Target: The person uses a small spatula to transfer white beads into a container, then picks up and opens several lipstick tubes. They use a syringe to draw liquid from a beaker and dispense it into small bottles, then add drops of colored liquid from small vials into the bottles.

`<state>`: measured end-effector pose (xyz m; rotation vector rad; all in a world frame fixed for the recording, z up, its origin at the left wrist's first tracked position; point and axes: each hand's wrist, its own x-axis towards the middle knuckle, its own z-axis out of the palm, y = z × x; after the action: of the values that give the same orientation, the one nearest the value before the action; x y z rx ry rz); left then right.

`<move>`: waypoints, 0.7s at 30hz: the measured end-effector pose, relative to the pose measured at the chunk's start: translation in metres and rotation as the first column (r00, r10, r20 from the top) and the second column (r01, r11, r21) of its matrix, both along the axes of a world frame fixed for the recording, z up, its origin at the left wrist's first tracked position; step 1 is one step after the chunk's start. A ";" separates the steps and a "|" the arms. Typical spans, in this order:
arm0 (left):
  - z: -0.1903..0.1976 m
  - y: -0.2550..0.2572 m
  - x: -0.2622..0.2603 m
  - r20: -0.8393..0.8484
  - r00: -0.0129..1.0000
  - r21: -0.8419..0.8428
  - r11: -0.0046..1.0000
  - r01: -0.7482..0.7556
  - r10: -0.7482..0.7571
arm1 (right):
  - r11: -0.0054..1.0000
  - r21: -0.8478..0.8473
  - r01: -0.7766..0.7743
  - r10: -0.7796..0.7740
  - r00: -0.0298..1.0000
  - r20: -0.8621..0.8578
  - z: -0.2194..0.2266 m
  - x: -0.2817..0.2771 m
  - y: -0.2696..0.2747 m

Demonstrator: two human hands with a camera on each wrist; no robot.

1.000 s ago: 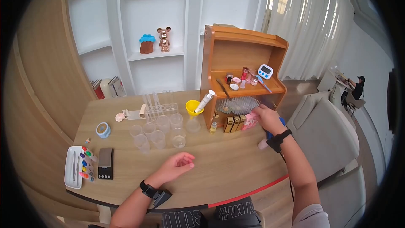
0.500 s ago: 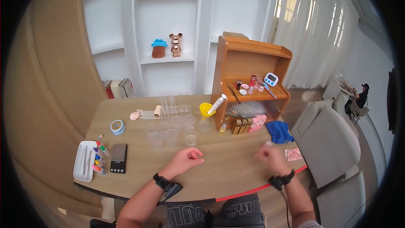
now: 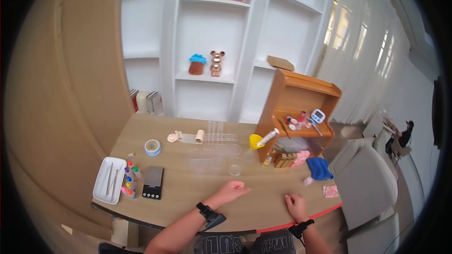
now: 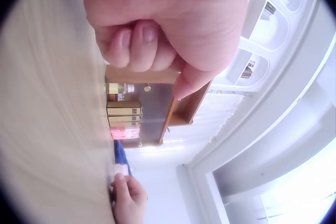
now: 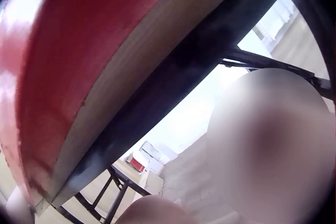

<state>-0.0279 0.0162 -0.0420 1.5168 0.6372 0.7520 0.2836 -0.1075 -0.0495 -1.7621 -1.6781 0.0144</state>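
Note:
In the head view my left hand rests low over the front of the table, its fingers loosely curled around nothing. The left wrist view shows those fingers bent in toward the palm. Near the red-edged front of the table is my right hand, likewise relaxed and holding nothing. A small pink pot stands beyond it, with a pink patterned packet to its right. A blue cloth lies farther back. Clear cups and a small glass dish stand ahead of my left hand.
A wooden cabinet stands at the back right, fronted by gold boxes and a yellow funnel. On the left are a black scale, several coloured bottles and a white tray with tweezers. A grey chair is at right.
My right hand has drawn back from the pink boxes by the cabinet to the table's front edge. My left hand stays loosely curled over the table front. The head view has shifted.

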 end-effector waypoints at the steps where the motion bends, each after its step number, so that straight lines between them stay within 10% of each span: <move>1: 0.000 0.000 0.000 -0.003 1.000 0.017 1.000 0.010 -0.010 | 1.000 -0.002 0.001 -0.001 0.999 0.034 -0.001 0.000 0.000; 21: 0.007 -0.014 -0.005 -0.191 0.979 -0.231 0.973 0.020 -0.065 | 0.998 -0.054 0.039 -0.034 0.995 0.091 0.002 0.004 0.005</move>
<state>-0.0329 0.0027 -0.0352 1.3971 0.8088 0.4800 0.2876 -0.1025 -0.0473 -1.8595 -1.7239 -0.0359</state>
